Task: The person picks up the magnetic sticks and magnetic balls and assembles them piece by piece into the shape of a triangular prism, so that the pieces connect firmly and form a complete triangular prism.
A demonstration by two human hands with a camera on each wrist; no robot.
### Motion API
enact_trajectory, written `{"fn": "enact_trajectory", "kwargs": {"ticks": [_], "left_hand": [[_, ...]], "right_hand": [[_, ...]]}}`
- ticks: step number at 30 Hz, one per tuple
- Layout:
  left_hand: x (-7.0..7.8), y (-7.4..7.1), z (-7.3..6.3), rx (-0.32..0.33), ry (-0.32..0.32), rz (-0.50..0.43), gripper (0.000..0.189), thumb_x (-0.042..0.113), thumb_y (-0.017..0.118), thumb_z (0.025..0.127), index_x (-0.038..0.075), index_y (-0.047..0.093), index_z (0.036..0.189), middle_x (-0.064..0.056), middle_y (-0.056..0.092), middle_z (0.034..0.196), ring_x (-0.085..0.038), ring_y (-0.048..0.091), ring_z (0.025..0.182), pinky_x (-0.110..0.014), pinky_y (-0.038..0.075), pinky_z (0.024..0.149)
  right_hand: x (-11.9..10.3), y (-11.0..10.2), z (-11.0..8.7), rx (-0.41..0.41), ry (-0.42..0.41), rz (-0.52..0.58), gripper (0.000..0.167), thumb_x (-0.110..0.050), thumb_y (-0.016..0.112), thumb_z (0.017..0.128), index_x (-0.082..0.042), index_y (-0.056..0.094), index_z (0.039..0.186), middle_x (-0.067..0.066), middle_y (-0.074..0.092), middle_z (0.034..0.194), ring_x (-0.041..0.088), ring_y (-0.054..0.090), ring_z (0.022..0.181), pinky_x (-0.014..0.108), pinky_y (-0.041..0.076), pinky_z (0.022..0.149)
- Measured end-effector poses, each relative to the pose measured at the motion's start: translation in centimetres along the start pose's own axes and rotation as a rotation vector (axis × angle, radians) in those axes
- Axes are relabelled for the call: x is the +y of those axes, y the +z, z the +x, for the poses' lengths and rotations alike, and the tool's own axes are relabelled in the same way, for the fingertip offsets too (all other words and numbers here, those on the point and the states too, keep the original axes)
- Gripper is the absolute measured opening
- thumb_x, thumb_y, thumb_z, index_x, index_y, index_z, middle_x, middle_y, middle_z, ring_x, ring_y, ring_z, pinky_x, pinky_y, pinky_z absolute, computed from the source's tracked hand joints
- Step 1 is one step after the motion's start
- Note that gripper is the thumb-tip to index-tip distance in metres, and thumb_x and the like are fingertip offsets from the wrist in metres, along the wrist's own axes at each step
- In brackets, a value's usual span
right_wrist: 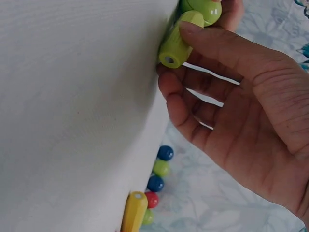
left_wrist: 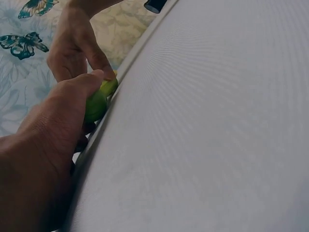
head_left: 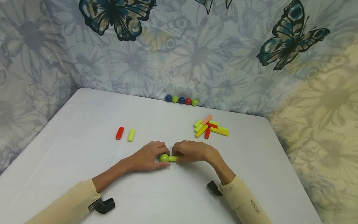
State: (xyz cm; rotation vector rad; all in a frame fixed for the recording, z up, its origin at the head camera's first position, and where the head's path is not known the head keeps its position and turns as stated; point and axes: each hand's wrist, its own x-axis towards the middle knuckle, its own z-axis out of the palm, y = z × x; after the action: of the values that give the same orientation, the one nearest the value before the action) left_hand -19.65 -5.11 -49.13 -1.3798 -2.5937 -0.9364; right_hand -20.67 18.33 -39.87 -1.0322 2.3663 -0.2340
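Observation:
A lime-green ball [head_left: 164, 157] rests at the middle of the white table, held between the thumb and fingers of my left hand [head_left: 149, 157]. Against the ball's right side lies a lime-green stick [right_wrist: 175, 47], pinched by the thumb and fingers of my right hand [head_left: 194, 151]. A small metallic disc shows in the stick's free end in the right wrist view. Ball and stick line up end to end. In the left wrist view my left thumb partly covers the green ball [left_wrist: 95, 107].
A red stick [head_left: 119, 133] and another lime-green stick [head_left: 131, 135] lie beyond my left hand. Past the right hand is a loose pile of red, yellow, green and orange sticks [head_left: 219, 131]. Several coloured balls, including a red ball [head_left: 188, 101], line the back edge near the patterned wall.

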Motion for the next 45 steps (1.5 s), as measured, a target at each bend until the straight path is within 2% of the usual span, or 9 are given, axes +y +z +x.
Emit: {"fn": "enact_trajectory", "kwargs": {"ticks": [5,15,26,31,35,37,40,43,45], "left_hand": [[0.1,-0.1,-0.2,0.011,0.013,0.007,0.028,0.047,0.075,0.093,0.026,0.070,0.111,0.014,0.061,0.101,-0.003,0.053,0.093,-0.029,0.045,0.088],[0.1,0.2,0.2,0.032,0.037,-0.016,0.020,0.038,0.076,0.093,0.026,0.071,0.109,0.014,0.060,0.099,-0.001,0.051,0.091,-0.027,0.043,0.085],[0.3,0.4,0.5,0.009,0.032,-0.003,0.024,0.047,0.072,0.096,0.028,0.072,0.111,0.015,0.062,0.103,-0.001,0.053,0.095,-0.027,0.043,0.088],[0.2,0.2,0.1,0.012,0.017,0.011,0.021,0.043,0.073,0.095,0.028,0.073,0.111,0.015,0.062,0.100,-0.002,0.052,0.092,-0.027,0.044,0.087],[0.2,0.0,-0.2,0.009,0.008,0.011,0.021,0.040,0.075,0.094,0.028,0.073,0.111,0.014,0.062,0.100,-0.002,0.052,0.091,-0.028,0.044,0.086],[0.2,0.0,0.0,0.005,0.003,0.006,0.021,0.039,0.074,0.094,0.027,0.073,0.111,0.014,0.062,0.102,-0.003,0.052,0.092,-0.028,0.043,0.087],[0.2,0.1,0.2,-0.014,-0.004,0.001,0.021,0.040,0.073,0.095,0.027,0.072,0.111,0.013,0.062,0.103,-0.003,0.052,0.093,-0.028,0.044,0.088],[0.2,0.2,0.3,-0.027,-0.015,0.001,0.021,0.041,0.073,0.095,0.028,0.072,0.111,0.014,0.063,0.104,-0.002,0.052,0.094,-0.029,0.045,0.089],[0.2,0.3,0.3,-0.023,-0.022,0.002,0.020,0.040,0.073,0.095,0.028,0.072,0.111,0.014,0.063,0.104,-0.002,0.053,0.094,-0.029,0.045,0.090]], "right_hand": [[0.0,0.0,-0.1,0.006,-0.015,0.023,0.020,-0.018,0.076,0.096,-0.013,0.071,0.115,-0.007,0.062,0.094,0.006,0.055,0.085,0.019,0.048,0.081],[0.4,0.0,-0.2,-0.017,0.004,0.057,0.013,-0.018,0.076,0.097,-0.015,0.068,0.107,-0.008,0.057,0.085,0.005,0.053,0.079,0.020,0.046,0.077],[0.6,0.0,-0.6,-0.031,0.008,0.070,0.017,-0.019,0.077,0.096,-0.017,0.068,0.110,-0.009,0.058,0.087,0.004,0.053,0.081,0.020,0.046,0.079],[0.6,-0.2,-0.3,-0.046,-0.005,0.082,0.024,-0.020,0.076,0.097,-0.016,0.067,0.119,-0.007,0.059,0.087,0.004,0.053,0.080,0.020,0.046,0.078],[0.4,-0.5,-0.7,-0.046,0.041,0.095,0.035,-0.024,0.073,0.099,-0.018,0.063,0.132,-0.004,0.060,0.088,0.006,0.054,0.079,0.023,0.047,0.076],[0.5,-1.0,-1.2,-0.021,0.075,0.104,0.042,-0.026,0.071,0.100,-0.019,0.058,0.139,-0.002,0.063,0.095,0.009,0.058,0.085,0.026,0.050,0.080],[1.1,-1.9,-2.3,0.057,0.105,0.130,0.051,-0.027,0.069,0.102,-0.019,0.050,0.149,0.003,0.066,0.115,0.017,0.063,0.104,0.035,0.054,0.091],[2.5,-3.1,-2.8,0.186,0.085,0.145,0.056,-0.024,0.067,0.103,-0.013,0.045,0.153,0.011,0.063,0.132,0.028,0.061,0.122,0.045,0.054,0.101],[3.8,-4.2,-2.6,0.281,0.091,0.152,0.056,-0.020,0.068,0.102,-0.011,0.045,0.153,0.015,0.060,0.137,0.034,0.059,0.126,0.049,0.053,0.103]]}}
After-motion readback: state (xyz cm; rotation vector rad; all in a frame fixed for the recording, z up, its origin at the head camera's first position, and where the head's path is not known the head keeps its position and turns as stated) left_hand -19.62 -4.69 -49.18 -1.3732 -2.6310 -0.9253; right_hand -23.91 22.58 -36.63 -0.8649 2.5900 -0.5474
